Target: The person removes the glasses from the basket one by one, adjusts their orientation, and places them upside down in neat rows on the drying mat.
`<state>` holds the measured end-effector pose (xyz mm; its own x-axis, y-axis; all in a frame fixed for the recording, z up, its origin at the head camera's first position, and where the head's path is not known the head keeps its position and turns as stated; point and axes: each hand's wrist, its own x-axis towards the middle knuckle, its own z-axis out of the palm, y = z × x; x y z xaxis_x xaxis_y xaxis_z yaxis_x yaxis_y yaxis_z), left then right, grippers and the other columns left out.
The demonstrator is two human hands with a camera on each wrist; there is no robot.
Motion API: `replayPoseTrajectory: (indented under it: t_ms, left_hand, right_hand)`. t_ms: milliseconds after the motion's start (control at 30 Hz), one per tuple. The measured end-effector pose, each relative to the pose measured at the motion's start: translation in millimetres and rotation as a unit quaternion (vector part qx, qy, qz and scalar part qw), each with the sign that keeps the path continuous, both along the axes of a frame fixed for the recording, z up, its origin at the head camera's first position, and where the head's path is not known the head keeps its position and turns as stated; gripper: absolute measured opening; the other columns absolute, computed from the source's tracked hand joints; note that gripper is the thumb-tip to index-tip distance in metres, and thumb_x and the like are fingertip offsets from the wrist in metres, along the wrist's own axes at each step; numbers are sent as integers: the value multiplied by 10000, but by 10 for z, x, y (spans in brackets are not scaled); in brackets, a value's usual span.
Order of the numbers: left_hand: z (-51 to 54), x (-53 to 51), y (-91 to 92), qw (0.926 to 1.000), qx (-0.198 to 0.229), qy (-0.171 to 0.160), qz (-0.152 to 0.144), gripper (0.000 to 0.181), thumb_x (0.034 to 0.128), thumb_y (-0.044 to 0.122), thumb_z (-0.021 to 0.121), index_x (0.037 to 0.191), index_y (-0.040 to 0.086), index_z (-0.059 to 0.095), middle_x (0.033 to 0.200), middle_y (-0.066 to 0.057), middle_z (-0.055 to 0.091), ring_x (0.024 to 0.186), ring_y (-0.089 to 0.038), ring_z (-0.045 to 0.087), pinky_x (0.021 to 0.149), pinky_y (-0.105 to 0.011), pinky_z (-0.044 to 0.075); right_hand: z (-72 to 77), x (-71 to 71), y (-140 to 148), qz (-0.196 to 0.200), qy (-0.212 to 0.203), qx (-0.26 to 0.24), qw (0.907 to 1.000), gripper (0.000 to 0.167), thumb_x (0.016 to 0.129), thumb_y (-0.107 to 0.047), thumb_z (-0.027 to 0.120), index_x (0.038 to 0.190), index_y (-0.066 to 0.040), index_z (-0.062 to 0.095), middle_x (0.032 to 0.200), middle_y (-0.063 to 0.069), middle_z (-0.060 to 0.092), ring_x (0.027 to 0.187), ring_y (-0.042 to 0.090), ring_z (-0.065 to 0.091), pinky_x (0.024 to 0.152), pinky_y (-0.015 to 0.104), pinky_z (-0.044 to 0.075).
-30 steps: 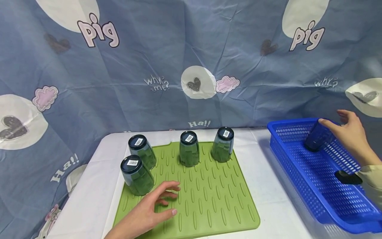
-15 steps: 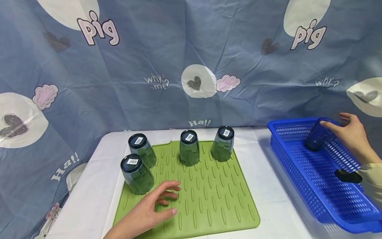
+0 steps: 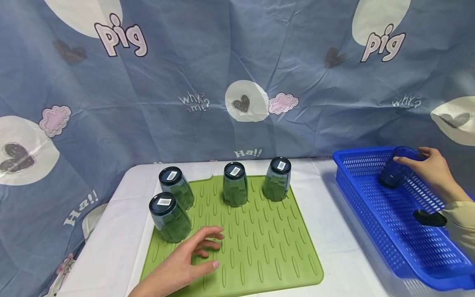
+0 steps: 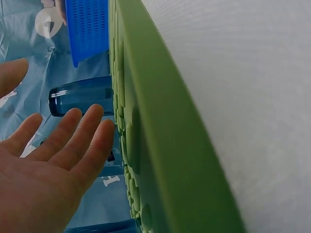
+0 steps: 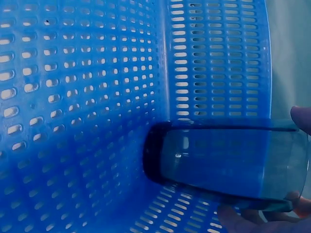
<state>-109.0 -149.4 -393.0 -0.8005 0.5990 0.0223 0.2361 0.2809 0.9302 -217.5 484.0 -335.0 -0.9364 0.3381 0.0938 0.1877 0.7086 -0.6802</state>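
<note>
My right hand [image 3: 432, 169] is at the far end of the blue plastic basket [image 3: 365, 212], holding a blue-tinted glass tumbler [image 3: 395, 169] near its rim. In the right wrist view the thumb lies on one side of the tumbler [image 5: 223, 162] and the fingers on the other. Its dark thick base is down in the basket's corner. My left hand [image 3: 185, 260] hovers over the green drying mat [image 3: 259, 247], fingers loosely bent and holding nothing. Upside-down tumblers stand on the mat, the nearest tumbler [image 3: 170, 218] just beyond that hand.
Another inverted glass [image 3: 176, 187] stands at the mat's back left, a middle glass [image 3: 235, 185] at its back, and a right glass [image 3: 277, 179] at its back right. White cloth [image 3: 334, 247] separates mat and basket. A patterned blue curtain [image 3: 208, 136] hangs behind.
My right hand has lowered slightly around the tumbler's rim, with the thumb and fingers closing on the glass. My left hand and the glasses on the mat stay put.
</note>
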Motion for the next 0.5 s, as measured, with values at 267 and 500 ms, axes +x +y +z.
replayPoseTrajectory:
  t_ms: [267,500]
  left_hand:
    - [12,-3,-15,10000,-42,-61,11,582,935,204,692,1447,166,417,1375,-69,507,1219,-286,545,972,-349,480]
    - [13,0,-20,10000,-17,-18,0,584,932,187,694,1445,159,415,1378,-72,504,1216,-279,547,977,-349,476]
  right_hand:
    - [-8,-26,0,-137,-159,-108,9997,1044,921,-450,647,1467,185,24,1446,479,163,1301,603,257,1050,614,330]
    - [-45,-21,19,-189,-138,-166,9996,1054,905,-427,685,1457,202,43,1390,488,254,658,-92,445,517,141,474]
